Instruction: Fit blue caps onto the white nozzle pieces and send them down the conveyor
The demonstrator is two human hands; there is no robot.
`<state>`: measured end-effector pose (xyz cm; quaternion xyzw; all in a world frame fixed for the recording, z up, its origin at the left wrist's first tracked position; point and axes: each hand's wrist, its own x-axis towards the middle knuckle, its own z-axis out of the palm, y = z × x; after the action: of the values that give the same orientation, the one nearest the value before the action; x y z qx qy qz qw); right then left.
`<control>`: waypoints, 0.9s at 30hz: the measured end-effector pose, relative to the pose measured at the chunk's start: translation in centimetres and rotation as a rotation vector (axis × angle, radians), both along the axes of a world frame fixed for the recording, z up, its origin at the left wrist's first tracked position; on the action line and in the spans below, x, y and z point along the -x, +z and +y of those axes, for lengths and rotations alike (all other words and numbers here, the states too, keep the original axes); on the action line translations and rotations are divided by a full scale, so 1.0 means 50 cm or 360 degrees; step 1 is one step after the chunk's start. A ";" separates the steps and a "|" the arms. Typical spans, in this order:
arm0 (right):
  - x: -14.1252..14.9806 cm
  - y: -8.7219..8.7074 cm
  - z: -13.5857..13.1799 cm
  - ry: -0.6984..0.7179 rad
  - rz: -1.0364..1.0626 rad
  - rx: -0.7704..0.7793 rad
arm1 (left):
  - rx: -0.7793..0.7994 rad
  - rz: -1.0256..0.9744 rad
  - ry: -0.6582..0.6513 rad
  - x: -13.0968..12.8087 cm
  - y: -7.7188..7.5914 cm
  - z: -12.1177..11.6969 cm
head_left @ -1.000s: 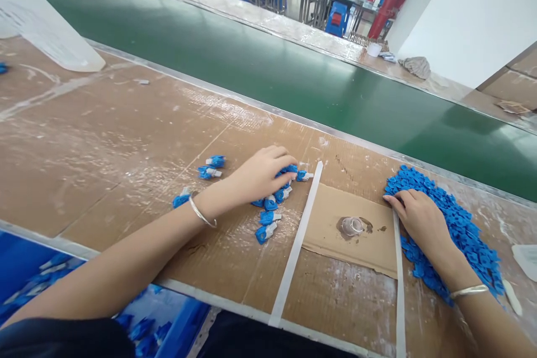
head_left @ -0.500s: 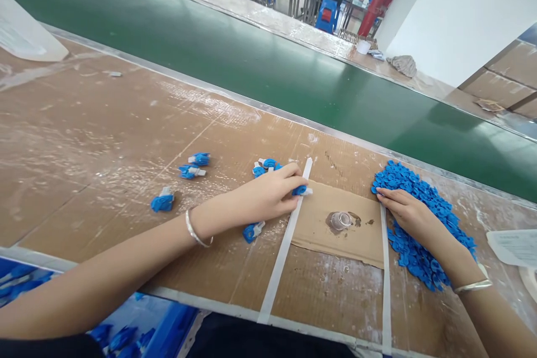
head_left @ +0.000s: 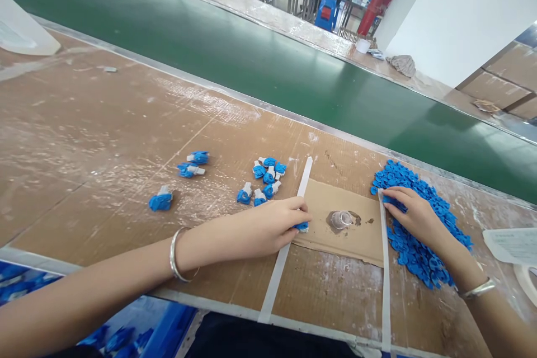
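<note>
My left hand [head_left: 262, 225] is closed around a small blue-and-white plastic part [head_left: 301, 227], resting just above the edge of a cardboard sheet [head_left: 321, 207]. My right hand [head_left: 413, 215] lies on a heap of flat blue plastic pieces [head_left: 413, 251], with its fingertips pinching one blue piece [head_left: 393, 204]. Several assembled blue-and-white parts [head_left: 262, 180] lie scattered left of the upright white tape strip [head_left: 304, 176]. A few more [head_left: 193, 165] sit farther left. A small clear cup [head_left: 340, 220] stands on the cardboard between my hands.
A brown cardboard-covered bench [head_left: 104, 140] runs beneath everything, with a green conveyor belt [head_left: 235, 61] along its far edge. A blue crate [head_left: 168, 330] holding blue parts sits below the near edge. Printed paper [head_left: 509, 246] and a white roll [head_left: 526, 285] lie at the right.
My left hand has moved right and toward me, uncovering the cluster of parts, and now holds one part near the cardboard. My right hand has shifted slightly along the blue heap.
</note>
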<state>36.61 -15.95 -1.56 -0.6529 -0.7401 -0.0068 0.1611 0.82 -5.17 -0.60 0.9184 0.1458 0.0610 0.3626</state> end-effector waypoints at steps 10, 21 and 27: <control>0.191 0.011 -0.026 0.0347 0.0624 0.0011 | 0.0607 -0.0212 0.0295 -0.014 -0.013 -0.018; 0.285 0.022 -0.059 0.0286 0.1584 -0.0031 | 0.1536 -0.0640 0.0201 -0.022 -0.008 -0.058; 0.308 0.020 -0.057 0.0351 0.1665 0.0040 | 0.1624 -0.0652 0.0188 -0.020 -0.004 -0.061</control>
<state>21.19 -18.82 -0.57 -0.4894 -0.6252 0.3454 0.5004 1.81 -8.21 -0.80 0.5857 0.1346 0.1802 0.7786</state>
